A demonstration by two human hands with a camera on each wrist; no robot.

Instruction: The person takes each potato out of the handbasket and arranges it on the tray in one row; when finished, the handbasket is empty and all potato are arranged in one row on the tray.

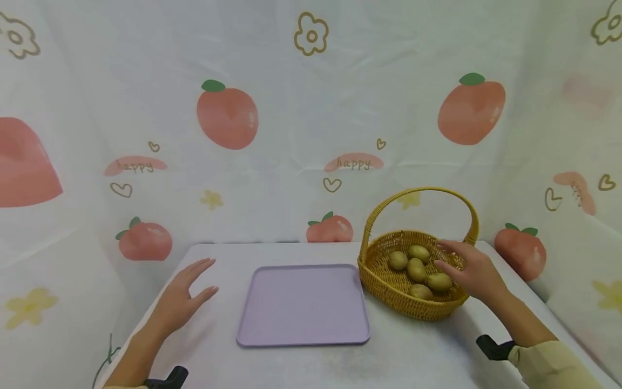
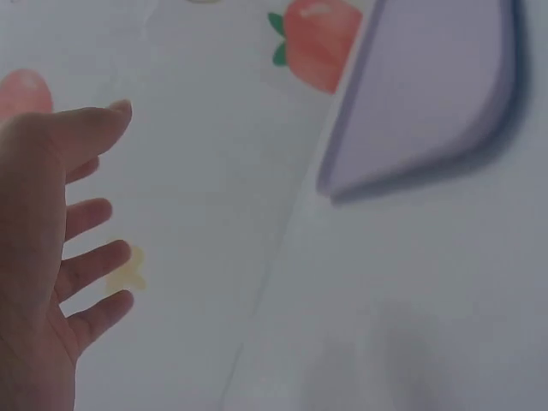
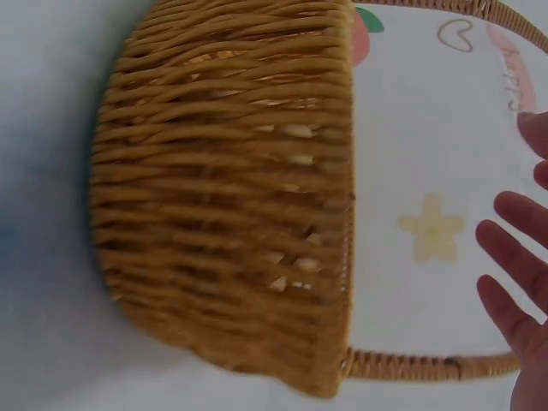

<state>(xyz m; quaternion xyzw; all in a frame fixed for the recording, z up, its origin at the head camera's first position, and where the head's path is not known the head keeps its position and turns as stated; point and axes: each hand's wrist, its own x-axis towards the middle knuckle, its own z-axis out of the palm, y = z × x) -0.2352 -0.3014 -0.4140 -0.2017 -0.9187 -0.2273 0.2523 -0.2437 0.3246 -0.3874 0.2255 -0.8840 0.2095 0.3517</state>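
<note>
A yellow-brown wicker basket (image 1: pixel 408 308) with a tall arched handle stands at the right of the table, and several kiwi-like brownish-green oval fruits (image 1: pixel 416 269) lie inside it. Over the basket's right side hovers my right hand (image 1: pixel 473 270), fingers apart and holding nothing. The right wrist view shows the basket's woven wall (image 3: pixel 223 188) beside that hand's spread fingers. To the basket's left lies a flat lilac tray (image 1: pixel 303 305), nothing on it. My left hand (image 1: pixel 180 302) is raised left of the tray, thumb and fingers spread, touching nothing; the tray's corner shows in the left wrist view.
A white table (image 1: pixel 209 356) carries the tray and the basket. Behind and on both sides hangs a pale curtain (image 1: pixel 272 200) printed with peaches, flowers and hearts. Dark wrist bands show at both sleeves. A thin green cord (image 1: pixel 109 354) is near the table's left edge.
</note>
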